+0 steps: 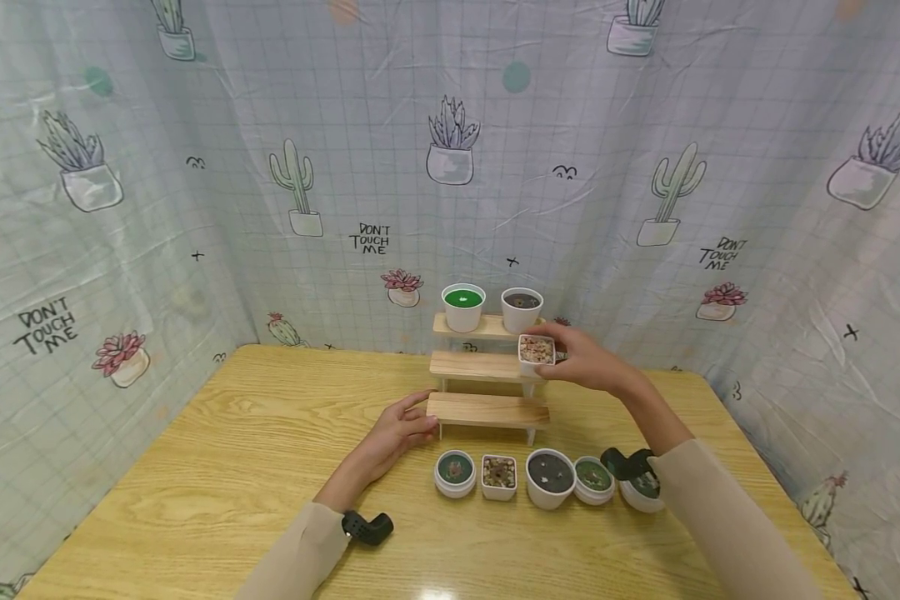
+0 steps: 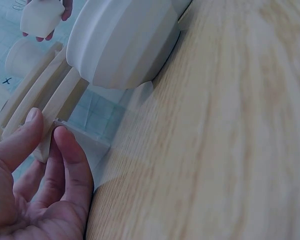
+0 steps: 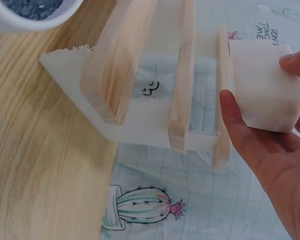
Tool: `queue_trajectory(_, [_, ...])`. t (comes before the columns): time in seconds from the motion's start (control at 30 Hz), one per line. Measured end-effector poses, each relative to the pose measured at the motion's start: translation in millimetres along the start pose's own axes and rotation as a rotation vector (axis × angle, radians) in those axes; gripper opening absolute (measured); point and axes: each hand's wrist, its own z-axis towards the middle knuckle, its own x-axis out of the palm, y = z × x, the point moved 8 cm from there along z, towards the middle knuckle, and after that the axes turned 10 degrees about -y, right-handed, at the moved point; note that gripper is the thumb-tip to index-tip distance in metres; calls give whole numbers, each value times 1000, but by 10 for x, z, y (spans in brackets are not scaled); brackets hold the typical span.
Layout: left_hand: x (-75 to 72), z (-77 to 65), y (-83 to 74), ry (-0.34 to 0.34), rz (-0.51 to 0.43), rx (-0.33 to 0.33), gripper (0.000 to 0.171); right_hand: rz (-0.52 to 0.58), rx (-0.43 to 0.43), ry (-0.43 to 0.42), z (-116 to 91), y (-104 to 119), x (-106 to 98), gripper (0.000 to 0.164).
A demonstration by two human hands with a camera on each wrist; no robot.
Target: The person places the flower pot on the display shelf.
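Note:
A three-step wooden shelf stand (image 1: 487, 408) with white side supports stands on the table. At the left end of its lowest step, my left hand (image 1: 390, 435) grips the board, thumb above and fingertips below in the left wrist view. My right hand (image 1: 591, 360) holds a small square white pot (image 1: 536, 352) filled with pale pebbles, thumb and fingers on its sides. In the head view this pot overlaps the right end of the middle step. Two round white pots occupy the top step: one with a green surface (image 1: 463, 310), one with dark fill (image 1: 522, 312).
In front of the stand is a row of several white pots, including a pebble-filled square pot (image 1: 499, 477) and a larger dark-filled pot (image 1: 549, 479). My right wrist camera partly covers the rightmost pot (image 1: 645, 493). A cactus-print curtain (image 1: 330, 183) hangs behind the wooden table (image 1: 217, 450).

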Motion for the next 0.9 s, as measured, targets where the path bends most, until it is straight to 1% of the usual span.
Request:
queue_trajectory(0.27, [3,-7,-5,2,-4,-1,72,-14,-16,-4,77,61,73,58])
queue_trajectory(0.43, [3,-5,-3,3,-3,1,72,-8,-24,4,108,131,121,59])
queue_trajectory(0.6, [2,-20,-10,2,0,3,72,44,-2,26,162,178,214,62])
queue_trajectory(0.73, [4,-28,-15,2,2,4,72,86,21,28,208,201,275,61])
queue_trajectory(0.9, [15,-34,-18,3,-5,0,72,109,8,28,259,236,346,60])
